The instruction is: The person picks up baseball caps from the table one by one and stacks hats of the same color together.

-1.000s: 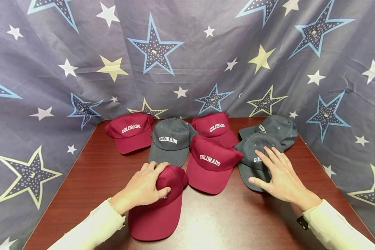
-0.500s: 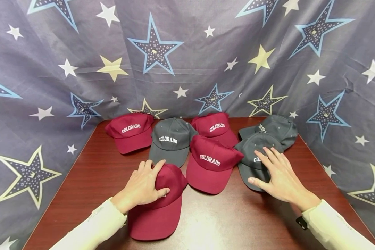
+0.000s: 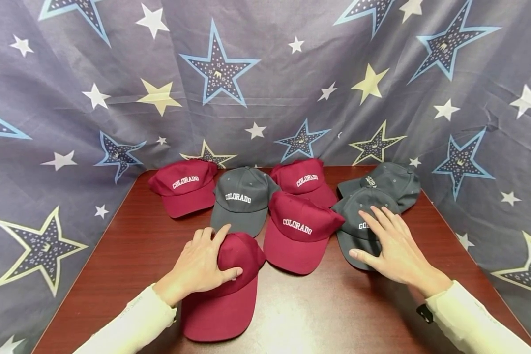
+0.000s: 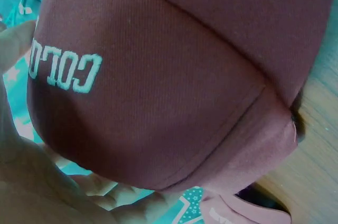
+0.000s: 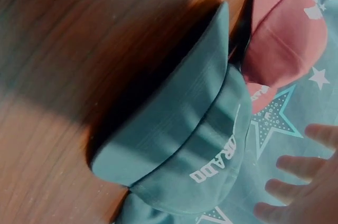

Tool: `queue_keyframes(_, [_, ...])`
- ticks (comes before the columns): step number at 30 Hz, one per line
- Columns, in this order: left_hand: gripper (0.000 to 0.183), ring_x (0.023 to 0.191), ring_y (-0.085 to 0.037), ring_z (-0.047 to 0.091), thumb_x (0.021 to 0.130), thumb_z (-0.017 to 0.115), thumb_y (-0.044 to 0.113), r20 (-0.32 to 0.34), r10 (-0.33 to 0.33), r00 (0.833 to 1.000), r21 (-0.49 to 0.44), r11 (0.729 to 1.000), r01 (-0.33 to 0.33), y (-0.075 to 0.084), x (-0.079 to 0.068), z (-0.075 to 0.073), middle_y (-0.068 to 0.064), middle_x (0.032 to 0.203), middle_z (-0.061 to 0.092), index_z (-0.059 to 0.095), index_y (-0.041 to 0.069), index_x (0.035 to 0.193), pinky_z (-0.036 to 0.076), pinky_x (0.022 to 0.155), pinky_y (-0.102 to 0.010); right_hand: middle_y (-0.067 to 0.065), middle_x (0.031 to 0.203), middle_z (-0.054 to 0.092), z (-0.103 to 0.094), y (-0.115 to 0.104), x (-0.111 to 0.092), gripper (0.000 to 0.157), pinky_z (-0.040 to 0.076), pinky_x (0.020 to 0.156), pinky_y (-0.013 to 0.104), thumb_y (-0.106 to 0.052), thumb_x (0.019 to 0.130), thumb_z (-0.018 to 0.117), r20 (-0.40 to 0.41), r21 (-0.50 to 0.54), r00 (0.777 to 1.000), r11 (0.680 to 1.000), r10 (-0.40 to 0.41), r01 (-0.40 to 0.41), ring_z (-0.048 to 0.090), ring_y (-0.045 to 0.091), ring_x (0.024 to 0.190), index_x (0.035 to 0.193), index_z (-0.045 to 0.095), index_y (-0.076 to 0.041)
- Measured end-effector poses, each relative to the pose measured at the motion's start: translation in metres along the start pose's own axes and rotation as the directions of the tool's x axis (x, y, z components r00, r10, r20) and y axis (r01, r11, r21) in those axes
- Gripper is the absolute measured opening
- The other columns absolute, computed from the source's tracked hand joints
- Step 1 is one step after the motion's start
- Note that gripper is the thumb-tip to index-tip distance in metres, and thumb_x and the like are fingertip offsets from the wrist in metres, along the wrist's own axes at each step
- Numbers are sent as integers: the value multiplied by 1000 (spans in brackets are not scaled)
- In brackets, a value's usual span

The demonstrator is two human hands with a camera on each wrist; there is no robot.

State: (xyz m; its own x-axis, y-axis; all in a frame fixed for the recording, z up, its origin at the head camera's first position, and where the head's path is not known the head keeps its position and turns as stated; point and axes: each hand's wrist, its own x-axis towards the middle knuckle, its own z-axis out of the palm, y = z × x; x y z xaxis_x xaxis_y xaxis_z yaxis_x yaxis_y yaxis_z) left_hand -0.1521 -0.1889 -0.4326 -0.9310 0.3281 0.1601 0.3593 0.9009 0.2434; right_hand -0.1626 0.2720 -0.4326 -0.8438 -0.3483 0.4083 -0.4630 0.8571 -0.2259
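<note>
My left hand (image 3: pixel 199 263) is spread around the left side of the crown of the nearest maroon baseball cap (image 3: pixel 221 312), its thumb lying across the front lettering. The left wrist view shows this cap's crown (image 4: pixel 142 81) close up, with gaps between it and the fingers. Over the front grey cap (image 3: pixel 358 246) at the right, my right hand (image 3: pixel 396 248) hovers with fingers spread. That grey cap appears in the right wrist view with its brim (image 5: pixel 169 113) on the table, the fingertips apart from it.
Farther back sit a maroon cap (image 3: pixel 183 187), a grey cap (image 3: pixel 243 201), overlapping maroon caps (image 3: pixel 298 231) and another grey cap (image 3: pixel 407 184). All stand on the wooden table (image 3: pixel 128 250). A star-print curtain (image 3: pixel 265 73) hangs around the table.
My left hand has shifted slightly left, and its index finger and thumb have spread farther apart, while the cap under it stays nearly still. The right hand has barely moved.
</note>
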Motion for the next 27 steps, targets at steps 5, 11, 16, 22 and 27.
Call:
queue_keyframes(5, [104,117,-34,49,74,81,63,-11,-2,1000,-33,999,2,-1,-2,-3,-16,123,53,43,8,154,46,94,-59,23,153,44,-1,-5,5,93,21,114,67,-62,80,79,6,7,1000,1000,0,0,33,50,142,153,47,-14])
queue_keyframes(11, [98,120,-36,48,80,77,62,-42,13,999,-79,997,-16,-3,-3,-7,-18,127,53,41,9,155,44,99,-58,22,151,47,0,-11,12,91,24,113,68,-63,81,78,15,8,1000,1000,-14,14,35,49,142,152,49,-13])
queue_keyframes(16, [94,124,-38,47,84,75,59,-64,11,998,-100,995,-18,-7,-4,-10,-20,132,52,40,9,156,42,103,-59,22,150,49,2,-16,18,89,24,115,64,-63,81,77,6,9,999,999,-33,33,35,47,142,149,51,-12])
queue_keyframes(22, [92,127,-38,46,86,75,56,-66,6,998,-120,993,-14,-11,-5,-13,-19,137,51,39,10,156,42,105,-60,20,151,48,3,-25,26,88,24,116,62,-64,83,75,25,26,999,999,-35,34,37,46,142,149,51,-12])
queue_keyframes(27, [89,130,-37,45,87,74,55,-86,8,996,-137,990,-19,-14,-8,-14,-18,141,49,40,9,155,40,107,-61,18,150,49,5,-33,32,88,26,115,64,-66,83,73,41,40,999,999,-32,30,38,45,142,150,51,-13])
